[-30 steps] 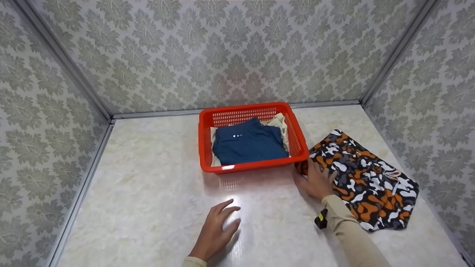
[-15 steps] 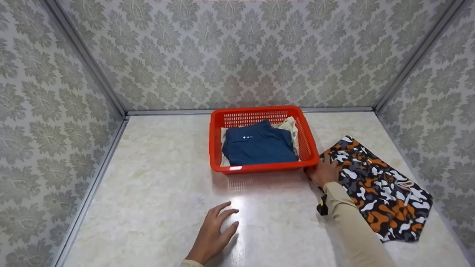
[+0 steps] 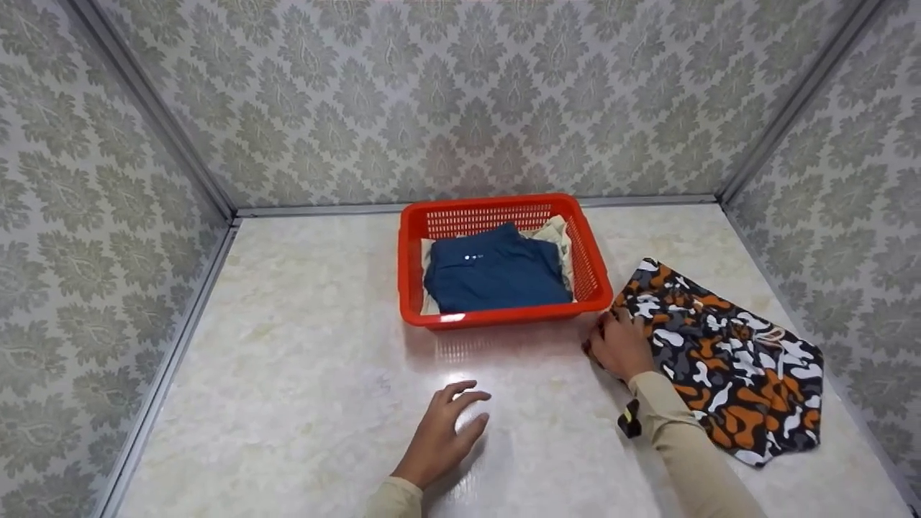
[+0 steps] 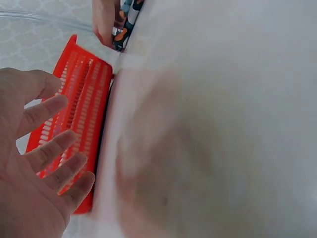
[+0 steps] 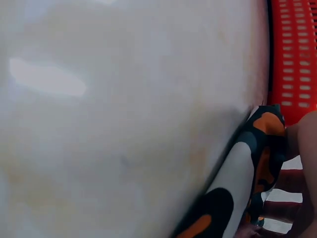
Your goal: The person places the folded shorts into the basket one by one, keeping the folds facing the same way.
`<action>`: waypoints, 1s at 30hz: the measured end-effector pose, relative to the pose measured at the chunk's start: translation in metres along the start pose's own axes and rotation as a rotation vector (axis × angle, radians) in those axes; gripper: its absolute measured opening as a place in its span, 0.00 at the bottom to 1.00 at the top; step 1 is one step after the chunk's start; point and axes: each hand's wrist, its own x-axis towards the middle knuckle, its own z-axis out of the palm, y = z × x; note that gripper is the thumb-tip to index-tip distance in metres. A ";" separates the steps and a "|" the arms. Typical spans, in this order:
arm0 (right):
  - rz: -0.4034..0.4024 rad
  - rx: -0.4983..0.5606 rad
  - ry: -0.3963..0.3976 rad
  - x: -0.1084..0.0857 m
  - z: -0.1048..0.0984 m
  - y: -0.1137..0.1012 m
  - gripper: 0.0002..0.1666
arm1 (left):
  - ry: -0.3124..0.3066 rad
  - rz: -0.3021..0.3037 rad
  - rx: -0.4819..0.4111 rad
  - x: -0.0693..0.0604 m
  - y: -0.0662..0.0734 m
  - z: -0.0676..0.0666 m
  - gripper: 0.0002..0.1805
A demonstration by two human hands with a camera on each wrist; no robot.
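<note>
A pair of camouflage-patterned shorts [image 3: 734,374] in black, orange, white and grey, with a pale drawstring, lies on the table to the right. My right hand [image 3: 622,347] grips its left corner beside the basket. In the right wrist view, the thumb and fingers close round a fold of the shorts [image 5: 240,168]. My left hand [image 3: 440,435] is held over the table's front middle, fingers loosely bent and apart, touching nothing. The red basket [image 3: 504,315] stands at the back; a folded blue garment [image 3: 496,277] lies in it on top of cream cloth [image 3: 555,234].
Patterned wall panels [image 3: 468,108] with grey metal edging close off the back and both sides. The pale, glossy tabletop [image 3: 302,345] extends left of the basket and in front of it.
My right hand has shifted slightly at the shorts' left corner and its fingers have closed on the fabric. The left hand stays nearly still, and the head view has swayed a little.
</note>
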 end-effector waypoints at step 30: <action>0.031 0.107 0.088 -0.073 0.019 -0.032 0.17 | -0.125 -0.145 -0.245 0.035 0.021 0.032 0.17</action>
